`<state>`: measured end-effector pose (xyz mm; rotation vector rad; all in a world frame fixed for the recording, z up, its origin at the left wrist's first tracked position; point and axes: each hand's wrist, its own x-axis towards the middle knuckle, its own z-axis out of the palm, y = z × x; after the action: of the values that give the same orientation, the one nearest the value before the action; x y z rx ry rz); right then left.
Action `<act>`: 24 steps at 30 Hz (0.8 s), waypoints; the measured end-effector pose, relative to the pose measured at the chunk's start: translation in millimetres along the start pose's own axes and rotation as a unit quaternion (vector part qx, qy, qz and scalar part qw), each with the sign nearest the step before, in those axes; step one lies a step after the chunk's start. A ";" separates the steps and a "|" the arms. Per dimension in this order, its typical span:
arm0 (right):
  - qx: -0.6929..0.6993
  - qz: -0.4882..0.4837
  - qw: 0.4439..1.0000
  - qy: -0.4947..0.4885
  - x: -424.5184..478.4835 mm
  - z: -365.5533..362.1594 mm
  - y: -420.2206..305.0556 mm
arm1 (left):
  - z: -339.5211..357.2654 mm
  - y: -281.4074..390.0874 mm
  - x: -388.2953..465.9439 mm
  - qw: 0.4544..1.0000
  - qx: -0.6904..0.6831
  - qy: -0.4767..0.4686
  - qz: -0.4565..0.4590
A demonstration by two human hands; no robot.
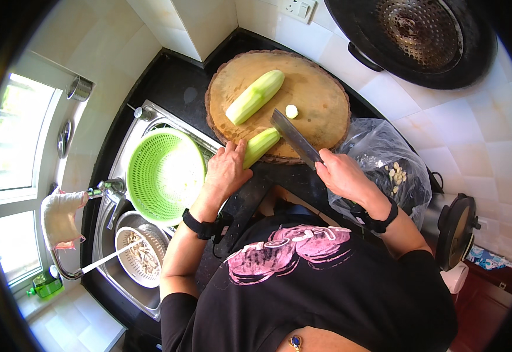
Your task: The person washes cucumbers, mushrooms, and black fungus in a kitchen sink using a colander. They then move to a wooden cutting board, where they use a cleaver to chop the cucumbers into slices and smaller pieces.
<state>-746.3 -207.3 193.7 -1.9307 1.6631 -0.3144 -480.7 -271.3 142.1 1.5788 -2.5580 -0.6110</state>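
Observation:
My left hand (pixel 228 170) grips a peeled pale-green gourd piece (pixel 261 146) at the near edge of a round wooden chopping board (pixel 326 110). In my right hand (pixel 343 175) is a cleaver (pixel 297 140), its dark blade angled over the board with the tip close to the gourd's far end. A second peeled gourd piece (pixel 256 97) lies farther back on the board. A small cut end piece (pixel 291 111) rests right of it, just beyond the blade. My fingers hide part of the held gourd and most of the cleaver's handle.
Left of the board, a green plastic colander (pixel 133 176) sits over the metal sink (pixel 102 259). Water runs from the faucet (pixel 69 275) into a white basket (pixel 121 257) of sliced pieces. At right are a clear plastic bag (pixel 370 136) with scraps, a lidded pot (pixel 456 231) and a hanging wok (pixel 348 26).

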 end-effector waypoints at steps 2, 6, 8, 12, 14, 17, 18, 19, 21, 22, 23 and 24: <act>-0.002 0.004 1.000 0.000 -0.3 -0.6 -1.5 | 0.4 -0.7 0.0 1.000 -0.001 0.002 0.001; -0.022 0.014 1.000 -0.014 1.6 0.1 -3.2 | 0.4 -1.6 0.4 1.000 -0.001 -0.003 -0.002; -0.022 0.015 0.999 -0.023 3.6 1.1 -2.3 | 1.6 -2.6 0.3 1.000 -0.004 0.001 -0.001; -0.015 0.024 0.998 -0.061 16.7 22.0 12.8 | 0.3 -2.1 2.3 1.000 0.000 0.017 0.022; -0.018 0.037 0.998 -0.045 14.9 33.7 17.6 | 0.1 -0.3 4.3 1.000 -0.009 0.009 0.018; 0.006 0.041 0.999 -0.022 11.9 41.6 18.8 | 0.2 -8.9 3.6 0.998 -0.067 0.008 -0.001; 0.016 0.040 0.999 -0.016 11.8 41.3 20.9 | 1.4 -13.7 5.2 0.995 -0.094 0.010 -0.005; 0.026 0.040 0.999 -0.009 12.0 40.9 22.9 | 2.9 -17.9 4.4 0.984 -0.175 0.006 -0.037; 0.032 0.062 0.997 0.021 12.7 40.4 26.5 | 5.3 -23.5 1.1 0.937 -0.334 -0.005 -0.101; 0.035 0.074 0.996 0.034 12.7 40.8 29.6 | 4.6 -24.7 0.5 0.893 -0.428 -0.004 -0.136; 0.047 0.075 0.995 0.055 13.2 42.1 34.0 | 4.1 -23.4 -0.4 0.837 -0.525 -0.001 -0.150; 0.058 0.076 0.993 0.075 13.7 42.4 37.2 | 4.3 -21.8 -1.0 0.771 -0.615 0.005 -0.165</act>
<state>-752.4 -211.9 136.2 -1.7199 1.8351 -0.4950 -463.0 -277.8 130.2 1.3490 -1.1438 -1.7627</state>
